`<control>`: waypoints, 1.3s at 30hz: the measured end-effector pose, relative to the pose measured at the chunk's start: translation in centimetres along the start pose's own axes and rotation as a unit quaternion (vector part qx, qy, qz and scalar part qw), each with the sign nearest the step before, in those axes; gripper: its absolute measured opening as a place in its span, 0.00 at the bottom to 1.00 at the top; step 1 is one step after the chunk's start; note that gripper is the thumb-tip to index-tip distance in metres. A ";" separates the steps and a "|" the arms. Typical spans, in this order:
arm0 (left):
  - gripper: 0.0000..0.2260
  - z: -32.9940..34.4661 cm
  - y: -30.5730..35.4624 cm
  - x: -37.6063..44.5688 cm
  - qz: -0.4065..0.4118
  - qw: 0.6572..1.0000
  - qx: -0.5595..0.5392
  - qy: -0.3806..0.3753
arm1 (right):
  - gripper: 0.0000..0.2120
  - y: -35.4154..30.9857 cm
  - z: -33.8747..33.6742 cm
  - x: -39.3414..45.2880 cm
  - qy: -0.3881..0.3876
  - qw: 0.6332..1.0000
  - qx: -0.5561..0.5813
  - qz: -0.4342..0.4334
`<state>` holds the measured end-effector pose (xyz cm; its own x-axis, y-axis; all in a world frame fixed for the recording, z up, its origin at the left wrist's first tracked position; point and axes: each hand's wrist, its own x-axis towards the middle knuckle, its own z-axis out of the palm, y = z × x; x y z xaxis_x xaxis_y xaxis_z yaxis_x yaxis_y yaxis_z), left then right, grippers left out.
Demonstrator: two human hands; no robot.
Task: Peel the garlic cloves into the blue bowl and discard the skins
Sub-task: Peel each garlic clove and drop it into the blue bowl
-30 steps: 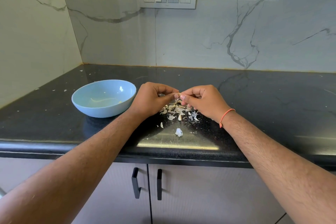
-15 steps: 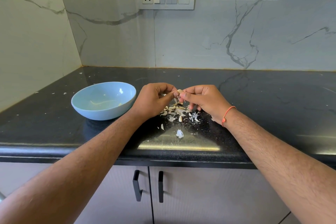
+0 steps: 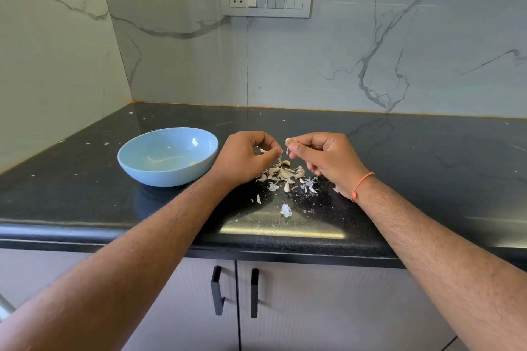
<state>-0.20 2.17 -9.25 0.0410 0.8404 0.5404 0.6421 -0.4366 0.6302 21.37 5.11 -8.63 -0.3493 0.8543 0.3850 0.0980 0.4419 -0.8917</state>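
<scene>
Garlic clove (image 3: 288,141), part-peeled, held above bench (image 3: 427,168) between both hands.

Right hand (image 3: 325,158): thumb and forefinger pinching clove at tips, other fingers curled under. Left hand (image 3: 245,158): fingers curled, tips pressed together on what looks like a skin fragment; too small to confirm. Blue bowl (image 3: 168,156): toward left edge of bench, just beside left hand, nearly bare inside. Pile of skins and cloves (image 3: 282,175): below hands, near front edge. Advised: grip clove firmly by one end, strip remaining skin in long pulls, drop skin onto pile, clove into bowl.

hands (image 3: 248,158) parted, right grip (image 3: 322,154) lifted clove (image 3: 288,141) (slightly)
</scene>
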 end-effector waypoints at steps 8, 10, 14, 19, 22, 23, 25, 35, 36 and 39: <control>0.06 -0.1 0.4 -0.4 0.030 1.000 0.001 -0.009 | 0.02 0.5 0.5 0.1 0.064 0.976 -0.196 -0.076; 0.05 0.0 0.4 -0.3 0.029 1.000 0.008 -0.009 | 0.02 0.2 0.5 -0.1 0.075 0.965 -0.231 -0.102; 0.03 -0.1 0.6 -0.4 0.036 0.999 0.021 -0.002 | 0.01 0.0 0.4 -0.4 0.081 0.946 -0.278 -0.144; 0.03 -0.1 0.9 -0.7 0.048 0.998 0.042 -0.009 | 0.02 0.0 0.4 -0.4 0.070 0.932 -0.308 -0.175; 0.04 -0.1 0.9 -0.7 0.044 0.998 0.047 -0.007 | 0.03 0.1 0.4 -0.3 0.066 0.932 -0.310 -0.176; 0.04 -0.1 0.9 -0.7 0.045 0.998 0.048 -0.005 | 0.03 0.0 0.4 -0.3 0.065 0.934 -0.306 -0.172; 0.04 -0.1 0.9 -0.7 0.047 0.998 0.049 0.000 | 0.03 0.0 0.4 -0.3 0.059 0.939 -0.296 -0.162; 0.05 0.1 0.7 -0.4 0.027 0.999 0.038 0.010 | 0.04 0.0 0.0 -0.1 -0.006 0.986 -0.144 -0.081; 0.05 0.1 0.6 -0.3 0.020 0.999 0.040 0.013 | 0.04 -0.1 0.0 -0.1 -0.012 0.989 -0.124 -0.076; 0.03 0.0 0.5 -0.2 0.009 0.999 0.042 0.014 | 0.05 -0.3 -0.1 -0.1 -0.006 0.996 -0.061 -0.068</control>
<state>0.06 1.74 -9.06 0.0320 0.8232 0.5669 0.7036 -0.4214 0.5722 21.43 4.89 -8.36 -0.3783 0.7810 0.4969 0.1604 0.5840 -0.7957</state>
